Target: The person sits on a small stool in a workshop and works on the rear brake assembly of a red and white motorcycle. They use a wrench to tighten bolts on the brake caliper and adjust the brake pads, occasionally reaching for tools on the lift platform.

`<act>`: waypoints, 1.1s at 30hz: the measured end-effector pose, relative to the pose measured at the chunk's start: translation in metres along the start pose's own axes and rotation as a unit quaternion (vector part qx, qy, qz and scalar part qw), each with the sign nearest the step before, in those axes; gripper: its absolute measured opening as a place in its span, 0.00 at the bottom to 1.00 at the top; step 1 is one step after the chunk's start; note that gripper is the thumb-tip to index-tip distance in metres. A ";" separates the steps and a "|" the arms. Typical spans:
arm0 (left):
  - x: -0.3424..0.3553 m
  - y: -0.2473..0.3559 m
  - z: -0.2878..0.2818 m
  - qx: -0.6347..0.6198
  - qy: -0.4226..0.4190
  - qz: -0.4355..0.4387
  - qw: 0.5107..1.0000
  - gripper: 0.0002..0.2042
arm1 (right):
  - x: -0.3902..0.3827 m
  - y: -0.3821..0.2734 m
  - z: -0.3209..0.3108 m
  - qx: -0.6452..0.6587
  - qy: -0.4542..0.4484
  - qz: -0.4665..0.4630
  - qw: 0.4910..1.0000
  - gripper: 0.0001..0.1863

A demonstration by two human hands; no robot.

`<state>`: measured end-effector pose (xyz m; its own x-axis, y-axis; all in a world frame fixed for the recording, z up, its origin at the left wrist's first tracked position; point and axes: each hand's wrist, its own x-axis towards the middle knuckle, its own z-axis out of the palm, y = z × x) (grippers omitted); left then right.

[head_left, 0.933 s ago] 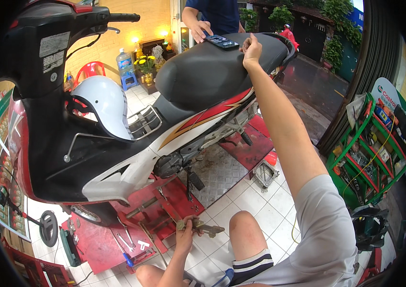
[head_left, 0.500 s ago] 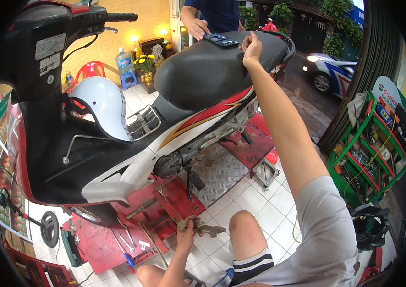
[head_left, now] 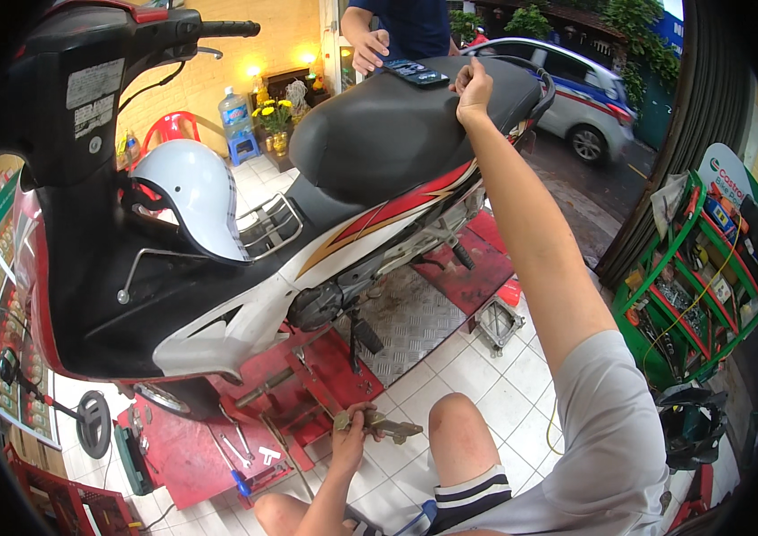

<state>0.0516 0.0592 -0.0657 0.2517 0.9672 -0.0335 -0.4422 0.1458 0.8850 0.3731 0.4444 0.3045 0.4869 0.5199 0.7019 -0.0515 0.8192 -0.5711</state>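
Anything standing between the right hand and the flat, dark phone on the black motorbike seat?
Nothing visible stands between the bare right hand and the flat, dark rectangular phone on the smooth black motorbike seat. Another person's hand is by the phone's opposite end, out of that gap.

A phone (head_left: 416,73) was supported by the black seat (head_left: 379,138); wrenches (head_left: 242,439) and a white T-shaped piece (head_left: 268,456) were laid on the red platform (head_left: 184,464); a metal frame (head_left: 499,325) was set on the tiled floor (head_left: 461,381).
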 end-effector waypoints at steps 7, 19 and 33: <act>-0.003 -0.003 -0.002 0.006 -0.014 -0.002 1.000 0.14 | -0.002 -0.003 0.000 0.016 -0.013 0.005 1.000 0.27; -0.019 0.021 -0.004 0.012 0.032 0.032 0.999 0.14 | -0.420 -0.048 -0.064 -0.008 -0.462 0.277 0.842 0.21; -0.056 0.053 -0.013 0.142 0.118 0.089 0.979 0.13 | -0.577 -0.117 -0.058 0.029 -0.435 0.322 0.840 0.20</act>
<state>0.0028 0.0154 -0.0236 -0.0284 0.9980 0.0568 -0.1955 -0.0613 0.9788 0.1486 0.0343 -0.0581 -0.4781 0.8200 0.3146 -0.1143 0.2970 -0.9480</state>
